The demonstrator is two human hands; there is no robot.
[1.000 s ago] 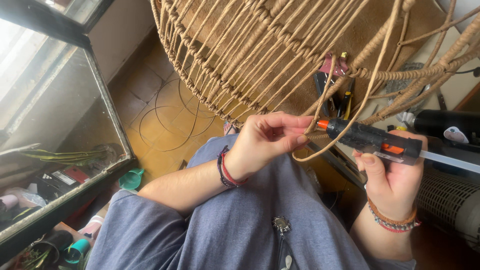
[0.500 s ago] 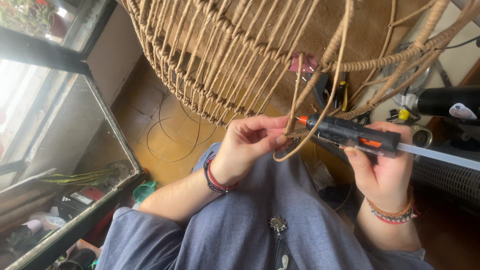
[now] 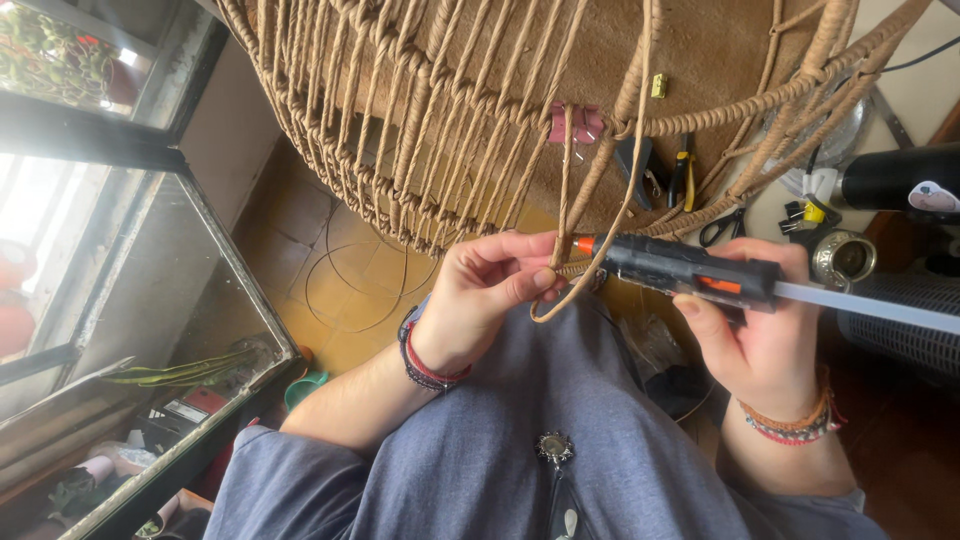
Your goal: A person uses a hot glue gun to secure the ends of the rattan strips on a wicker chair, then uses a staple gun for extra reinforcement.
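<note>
1. Glue gun, gripped in the right hand, had edged closer; its orange nozzle touched the cord.
2. Left hand fingers stayed pinched on that cord beneath the woven basket frame.

A floor of worn yellowish-brown tiles is showing beneath the woven frame, on the left of the seated person. A thin loop of wire is lying directly on the tiles there. Nearer, beside the glass cabinet, a small green cup is sitting on the floor. On the far right, a pale surface is carrying black-handled scissors, yellow-handled pliers and a few black binder clips, all lying close together.
</note>
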